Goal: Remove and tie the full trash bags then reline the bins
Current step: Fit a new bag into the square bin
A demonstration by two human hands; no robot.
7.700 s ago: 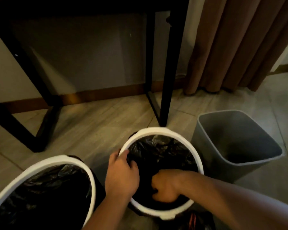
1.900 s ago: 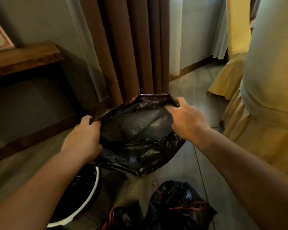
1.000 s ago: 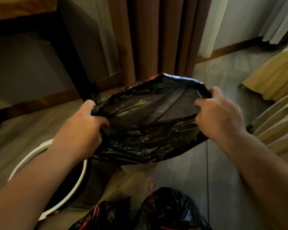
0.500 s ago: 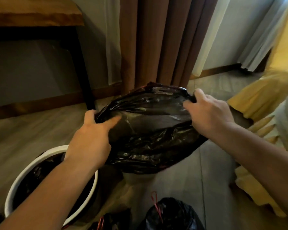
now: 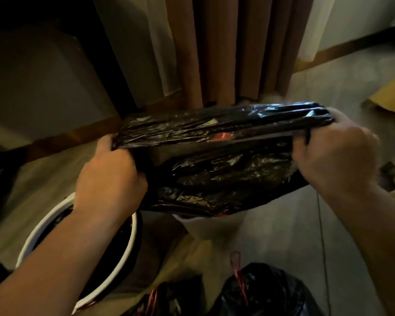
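I hold a black trash bag [image 5: 214, 169] in the air, stretched wide between both hands. My left hand [image 5: 110, 176] grips its left edge and my right hand [image 5: 333, 160] grips its right edge. A red drawstring shows through the mouth. Under the bag, a pale grey bin [image 5: 205, 224] is partly hidden. To the lower left stands a round bin with a white rim [image 5: 128, 252], lined in black. Two tied black bags with red drawstrings lie on the floor at the bottom, one [image 5: 267, 293] at centre right and one [image 5: 164, 302] left of it.
A dark table leg [image 5: 114, 71] and brown curtains [image 5: 226, 49] stand behind the bag against the wall. Yellow fabric [image 5: 392, 96] lies at the right edge. Tiled floor [image 5: 283, 224] spreads beneath.
My hands have pulled farther apart, so the bag's mouth is stretched flatter and wider than half a second ago. The view has tipped down toward the bins.
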